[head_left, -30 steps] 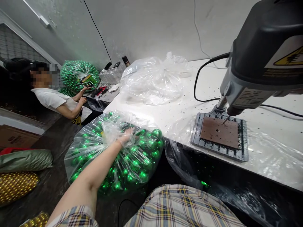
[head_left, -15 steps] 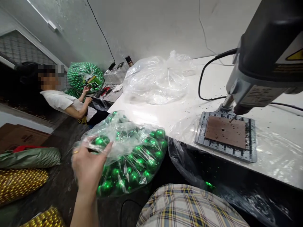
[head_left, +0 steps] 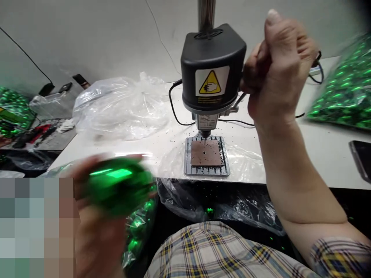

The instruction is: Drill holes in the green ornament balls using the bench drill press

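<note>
My left hand (head_left: 100,227), smeared by motion, holds a shiny green bauble (head_left: 118,185) in front of the table's edge. On the right, my right hand (head_left: 278,65) is closed around the feed lever (head_left: 241,99) at the side of a small black drill press (head_left: 213,69); the grip is mostly hidden by the fingers. Under the drill bit, a brown board (head_left: 205,153) with a dark hole lies on the metal base (head_left: 207,170). Below my left hand, a clear bag of green baubles (head_left: 137,226) is partly hidden.
A large clear plastic bag (head_left: 121,108) lies on the white table (head_left: 243,170). Another bag of green baubles (head_left: 344,88) and a phone (head_left: 362,158) are at the right. Plastic sheeting (head_left: 185,200) hangs below the front edge. Dark shavings surround the base.
My view has swung right, centring the drill press. My left hand has come away from the bag with a green bauble. My right hand has come into view on the lever.
</note>
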`<move>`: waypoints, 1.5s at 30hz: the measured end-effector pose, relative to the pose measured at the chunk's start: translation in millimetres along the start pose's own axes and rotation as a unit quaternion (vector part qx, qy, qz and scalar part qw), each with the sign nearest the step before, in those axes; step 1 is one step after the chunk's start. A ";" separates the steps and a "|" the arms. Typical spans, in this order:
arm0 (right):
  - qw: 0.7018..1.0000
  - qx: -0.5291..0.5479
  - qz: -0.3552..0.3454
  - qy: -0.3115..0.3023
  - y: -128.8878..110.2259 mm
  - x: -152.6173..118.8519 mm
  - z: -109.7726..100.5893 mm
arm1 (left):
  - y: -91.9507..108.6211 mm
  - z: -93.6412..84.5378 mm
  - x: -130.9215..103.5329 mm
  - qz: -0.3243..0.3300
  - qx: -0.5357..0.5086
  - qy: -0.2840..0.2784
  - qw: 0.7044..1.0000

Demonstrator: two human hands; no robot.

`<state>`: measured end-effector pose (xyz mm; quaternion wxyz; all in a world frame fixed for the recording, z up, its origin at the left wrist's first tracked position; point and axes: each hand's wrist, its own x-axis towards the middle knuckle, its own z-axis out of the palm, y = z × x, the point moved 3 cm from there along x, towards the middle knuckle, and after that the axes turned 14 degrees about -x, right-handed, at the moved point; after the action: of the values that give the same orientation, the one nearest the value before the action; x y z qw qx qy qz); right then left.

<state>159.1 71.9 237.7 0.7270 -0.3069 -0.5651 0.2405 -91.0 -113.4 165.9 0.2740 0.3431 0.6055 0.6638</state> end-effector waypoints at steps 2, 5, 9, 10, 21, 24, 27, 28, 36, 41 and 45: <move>1.000 -0.002 0.009 0.001 -1.7 -0.6 0.1 | -25.4 40.3 5.3 -0.125 -0.106 -0.140 0.976; 1.000 -0.004 0.026 -0.006 -2.9 -0.3 -1.4 | -73.0 86.1 17.2 -0.279 -0.243 -0.229 0.900; 1.000 0.011 0.027 -0.010 -0.9 0.1 -1.6 | -119.4 108.6 35.2 -0.343 -0.318 -0.164 0.869; 1.000 0.023 0.020 -0.008 0.1 0.0 -1.2 | -124.9 110.5 37.1 -0.352 -0.332 -0.149 0.862; 0.997 0.070 -0.036 -0.006 6.2 -1.4 0.3 | -151.2 126.6 39.0 -0.131 -0.177 -0.203 0.954; 0.996 0.087 -0.024 -0.004 5.9 -1.3 -1.0 | -159.4 132.8 41.5 -0.081 -0.084 -0.241 0.964; 0.996 0.084 -0.013 -0.009 6.2 -0.6 -1.5 | -163.3 138.1 44.7 -0.039 -0.023 -0.256 0.966; 0.997 0.080 -0.010 -0.013 6.5 -0.3 -1.4 | -163.9 139.9 45.2 -0.029 -0.015 -0.259 0.965; 0.998 0.066 -0.016 -0.012 7.9 0.3 -1.4 | -161.5 149.1 35.6 0.088 0.077 -0.275 0.954; 0.999 0.044 -0.023 -0.021 8.7 0.0 -1.3 | -162.1 148.4 31.5 0.128 0.089 -0.299 0.942; 0.999 0.032 -0.024 -0.022 8.2 -0.2 -1.1 | -163.1 147.8 31.9 0.128 0.080 -0.310 0.939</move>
<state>160.0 77.3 231.5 0.7294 -0.2647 -0.5801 0.2478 -2.7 21.5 12.7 0.3324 0.6275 0.4923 0.5033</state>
